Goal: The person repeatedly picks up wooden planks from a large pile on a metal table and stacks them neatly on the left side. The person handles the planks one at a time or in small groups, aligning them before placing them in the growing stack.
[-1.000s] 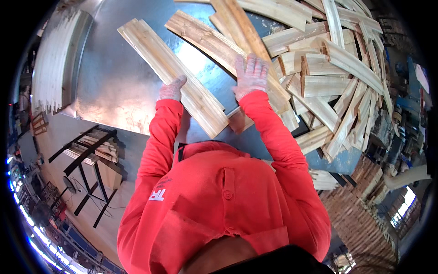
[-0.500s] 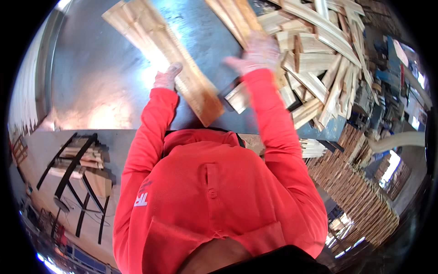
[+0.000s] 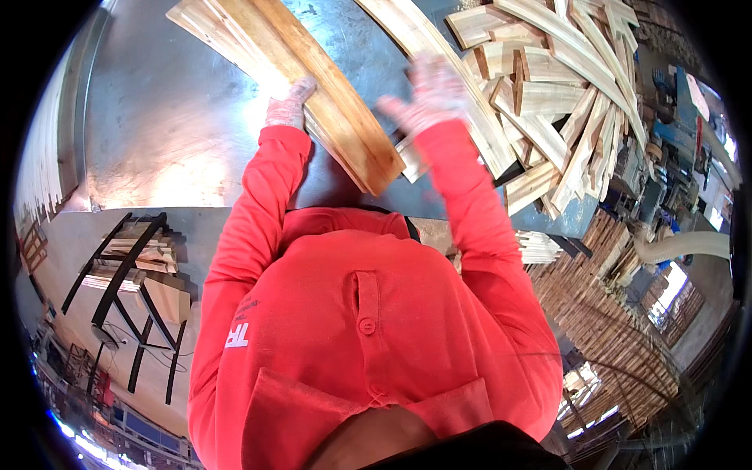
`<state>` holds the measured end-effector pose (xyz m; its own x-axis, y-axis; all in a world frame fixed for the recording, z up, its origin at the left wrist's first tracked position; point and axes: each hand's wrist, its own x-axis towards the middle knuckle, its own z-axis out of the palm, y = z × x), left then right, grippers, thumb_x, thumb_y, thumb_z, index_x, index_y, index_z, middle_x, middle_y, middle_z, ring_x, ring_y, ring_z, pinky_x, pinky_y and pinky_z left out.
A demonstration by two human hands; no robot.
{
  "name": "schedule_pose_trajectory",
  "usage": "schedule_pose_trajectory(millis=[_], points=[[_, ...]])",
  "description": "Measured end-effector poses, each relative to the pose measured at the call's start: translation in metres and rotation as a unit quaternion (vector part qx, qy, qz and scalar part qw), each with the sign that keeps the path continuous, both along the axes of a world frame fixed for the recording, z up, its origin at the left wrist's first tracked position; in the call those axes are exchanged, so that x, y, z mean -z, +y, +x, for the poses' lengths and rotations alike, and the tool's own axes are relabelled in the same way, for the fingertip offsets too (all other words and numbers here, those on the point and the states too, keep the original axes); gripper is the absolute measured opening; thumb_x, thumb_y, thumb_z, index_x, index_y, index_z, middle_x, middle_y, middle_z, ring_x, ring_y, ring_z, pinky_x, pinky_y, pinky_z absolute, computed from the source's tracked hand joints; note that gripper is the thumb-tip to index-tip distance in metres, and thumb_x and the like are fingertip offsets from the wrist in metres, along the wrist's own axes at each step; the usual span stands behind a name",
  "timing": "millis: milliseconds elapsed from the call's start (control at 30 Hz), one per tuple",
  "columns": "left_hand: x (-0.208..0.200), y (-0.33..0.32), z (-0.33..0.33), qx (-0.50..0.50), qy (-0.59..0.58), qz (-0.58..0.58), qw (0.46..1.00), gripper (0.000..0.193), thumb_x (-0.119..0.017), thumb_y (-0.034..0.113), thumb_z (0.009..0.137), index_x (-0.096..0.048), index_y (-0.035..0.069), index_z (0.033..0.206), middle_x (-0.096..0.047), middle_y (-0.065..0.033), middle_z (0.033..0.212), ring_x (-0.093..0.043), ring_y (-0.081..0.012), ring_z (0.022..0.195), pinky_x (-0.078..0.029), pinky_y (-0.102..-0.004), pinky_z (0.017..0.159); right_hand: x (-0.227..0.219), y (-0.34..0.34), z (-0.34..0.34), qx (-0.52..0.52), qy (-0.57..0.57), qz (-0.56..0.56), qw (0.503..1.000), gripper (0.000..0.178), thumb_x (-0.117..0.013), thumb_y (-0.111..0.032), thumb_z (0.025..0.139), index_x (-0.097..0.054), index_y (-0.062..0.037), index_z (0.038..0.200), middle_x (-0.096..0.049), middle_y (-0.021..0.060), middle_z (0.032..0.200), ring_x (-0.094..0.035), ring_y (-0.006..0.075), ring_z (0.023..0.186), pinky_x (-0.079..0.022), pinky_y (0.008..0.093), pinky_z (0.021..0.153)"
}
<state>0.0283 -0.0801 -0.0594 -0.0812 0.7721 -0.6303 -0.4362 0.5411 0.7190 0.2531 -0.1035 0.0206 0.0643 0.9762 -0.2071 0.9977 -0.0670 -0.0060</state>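
Head view: your left grip (image 3: 288, 103) clasps stacked boards (image 3: 341, 113); your right grip (image 3: 433, 92), blurred, is splayed wide over another board (image 3: 493, 145).

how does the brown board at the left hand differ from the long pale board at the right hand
The brown board is darker and more orange; the pale board is creamy.
The left hand holds the brown board by its left edge; the right hand is over the pale board, fingers spread and blurred, contact unclear.
Both are long wooden boards slanting from upper left to lower right.
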Motion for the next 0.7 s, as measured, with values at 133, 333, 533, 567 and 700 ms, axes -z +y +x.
schedule_pose_trajectory(millis=[133,333,533,567,700], points=[[-0.015,0.016,-0.013,0.028,0.108,-0.014,0.994,0.048,-0.079,0.022,0.076,-0.063,-0.001,0.115,-0.068,-0.0104,0.098,-0.063,-0.0221,0.084,-0.051,-0.0340,0.076,0.007,0.017,0.090,0.069,-0.029,-0.144,0.987,0.107,-0.065,-0.062,0.077,-0.013,-0.0083,0.154,-0.027,0.0270,0.152,-0.028,0.0414,0.141,-0.022,0.0455,0.116],[-0.035,0.046,-0.129,0.142,0.332,-0.016,0.932,0.053,-0.079,0.031,0.073,-0.063,-0.001,0.113,-0.068,-0.0128,0.098,-0.062,-0.0207,0.079,-0.050,-0.0360,0.071,0.019,0.055,0.048,0.235,0.618,-0.233,0.713,0.081,-0.077,-0.034,0.078,-0.039,0.0049,0.137,-0.055,0.0185,0.127,-0.056,0.0271,0.114,-0.045,0.0356,0.098],[-0.062,0.031,-0.169,0.277,0.557,0.005,0.783,0.071,-0.076,0.048,0.075,-0.053,0.003,0.126,-0.067,-0.0216,0.103,-0.066,-0.0349,0.094,-0.051,-0.0428,0.081,0.083,0.097,-0.087,0.258,0.700,-0.177,0.642,0.037,-0.063,-0.030,0.088,-0.064,0.0010,0.107,-0.067,0.0143,0.103,-0.065,0.0228,0.096,-0.055,0.0379,0.078],[-0.089,0.025,-0.144,0.269,0.552,-0.035,0.789,0.086,-0.075,0.051,0.074,-0.042,-0.001,0.134,-0.065,-0.0236,0.110,-0.065,-0.0378,0.100,-0.050,-0.0434,0.089,0.083,0.104,-0.111,0.194,0.597,-0.219,0.747,0.039,-0.057,-0.036,0.092,-0.065,-0.0020,0.108,-0.068,0.0160,0.100,-0.066,0.0230,0.097,-0.055,0.0376,0.079],[-0.084,-0.009,-0.113,0.294,0.640,0.049,0.708,0.115,-0.078,0.053,0.066,-0.017,-0.002,0.147,-0.048,-0.0275,0.135,-0.049,-0.0401,0.125,-0.042,-0.0413,0.103,0.025,0.093,-0.188,-0.060,0.367,-0.261,0.891,0.062,-0.048,-0.050,0.093,-0.050,-0.0065,0.137,-0.056,0.0244,0.128,-0.054,0.0383,0.119,-0.042,0.0404,0.102]])
